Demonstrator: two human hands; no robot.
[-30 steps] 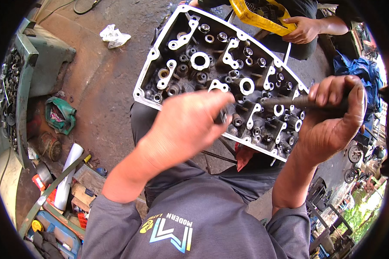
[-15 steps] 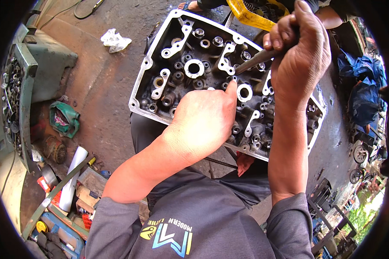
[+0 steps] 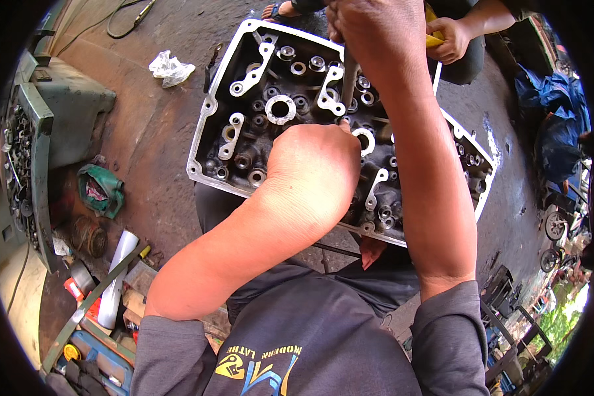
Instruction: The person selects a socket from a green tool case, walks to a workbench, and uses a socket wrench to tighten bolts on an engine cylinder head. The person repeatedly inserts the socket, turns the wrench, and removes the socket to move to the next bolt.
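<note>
Head view shows the left hand [image 3: 313, 175] pressed fingers-down on the cylinder head [image 3: 264, 119], pinching something small I can't make out. The right hand [image 3: 376, 33], raised just beyond those fingertips, grips a metal tool [image 3: 350, 76]; work looks mid-way, most valve pockets untouched.
</note>
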